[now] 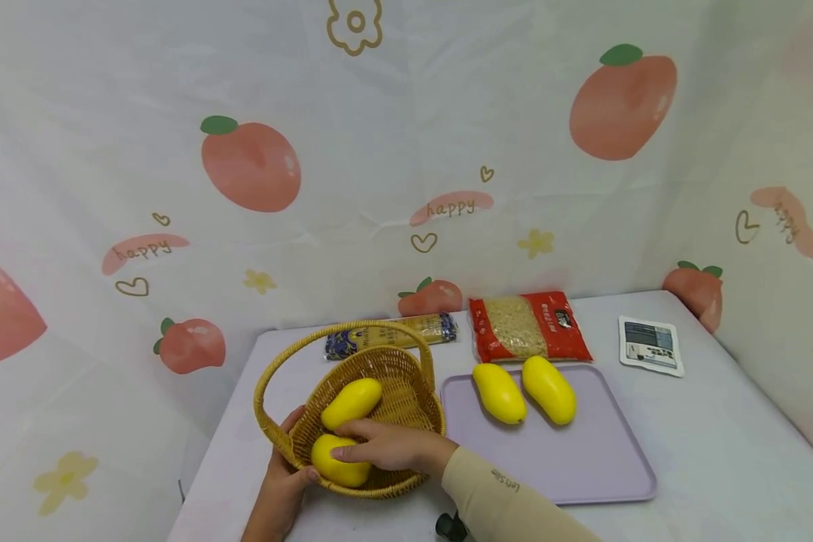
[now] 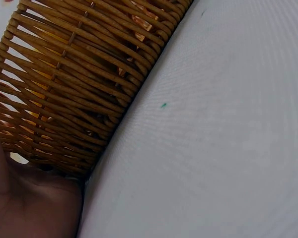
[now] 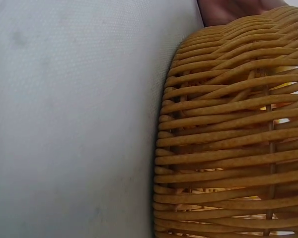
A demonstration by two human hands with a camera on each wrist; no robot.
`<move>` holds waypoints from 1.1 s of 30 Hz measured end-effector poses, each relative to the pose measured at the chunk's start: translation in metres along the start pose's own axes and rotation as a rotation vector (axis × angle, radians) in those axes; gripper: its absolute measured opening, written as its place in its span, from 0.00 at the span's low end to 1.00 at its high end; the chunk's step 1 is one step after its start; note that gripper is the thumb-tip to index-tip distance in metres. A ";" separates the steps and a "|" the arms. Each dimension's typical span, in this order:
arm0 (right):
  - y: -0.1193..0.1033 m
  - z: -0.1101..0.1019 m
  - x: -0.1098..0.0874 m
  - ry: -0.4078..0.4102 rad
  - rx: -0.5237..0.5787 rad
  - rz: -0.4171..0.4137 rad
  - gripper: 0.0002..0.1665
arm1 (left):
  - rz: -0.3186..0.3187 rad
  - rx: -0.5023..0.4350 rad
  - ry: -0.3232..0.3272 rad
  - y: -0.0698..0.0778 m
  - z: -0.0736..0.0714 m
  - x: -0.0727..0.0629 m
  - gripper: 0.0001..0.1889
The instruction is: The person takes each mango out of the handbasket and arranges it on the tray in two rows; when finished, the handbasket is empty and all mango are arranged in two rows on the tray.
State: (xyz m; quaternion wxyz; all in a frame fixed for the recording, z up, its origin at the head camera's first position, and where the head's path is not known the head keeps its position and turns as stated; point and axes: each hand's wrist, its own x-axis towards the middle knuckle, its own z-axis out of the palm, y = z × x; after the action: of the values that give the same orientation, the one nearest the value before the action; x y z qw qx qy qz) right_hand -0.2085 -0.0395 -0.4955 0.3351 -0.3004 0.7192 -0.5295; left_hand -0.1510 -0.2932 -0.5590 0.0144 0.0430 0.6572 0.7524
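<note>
A wicker basket (image 1: 406, 384) with a tall arched handle stands on the left of the table. Inside it lie two yellow mangoes, one farther back (image 1: 352, 403) and one near the front rim (image 1: 335, 461). My left hand (image 1: 281, 482) grips the basket's left side, thumb at the rim; its palm shows against the weave in the left wrist view. Reaching in over the right rim, my right hand (image 1: 389, 446) holds the front mango between thumb and fingers, some fingertips hidden. The right wrist view shows mostly the basket's outer wall (image 3: 228, 144).
Right of the basket, a lilac tray (image 1: 555, 470) carries two more mangoes (image 1: 500, 393) (image 1: 549, 390). Behind are a red bag of grain-like food (image 1: 525, 327) and a noodle-like packet (image 1: 406, 331). A white packet (image 1: 650, 345) lies far right. A dark object (image 1: 451, 527) sits by the right sleeve.
</note>
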 end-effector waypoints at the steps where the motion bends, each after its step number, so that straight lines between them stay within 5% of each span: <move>1: 0.000 0.000 -0.001 0.003 -0.008 0.008 0.36 | 0.004 0.000 -0.005 0.000 0.000 0.000 0.49; 7: -0.001 0.000 -0.004 0.011 -0.027 0.039 0.30 | 0.009 -0.016 -0.015 0.002 0.002 0.000 0.48; 19: -0.003 -0.001 -0.007 0.115 0.054 -0.002 0.37 | -0.010 0.002 0.009 0.000 0.001 0.000 0.48; 33: -0.011 -0.001 -0.013 0.206 -0.108 -0.087 0.44 | -0.041 0.029 0.046 0.000 0.000 0.001 0.49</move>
State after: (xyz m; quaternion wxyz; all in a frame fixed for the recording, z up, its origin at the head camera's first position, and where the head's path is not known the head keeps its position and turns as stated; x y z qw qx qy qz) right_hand -0.2010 -0.0313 -0.4829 0.2193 -0.2927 0.7636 -0.5320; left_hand -0.1520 -0.2932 -0.5590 0.0140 0.0122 0.6690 0.7431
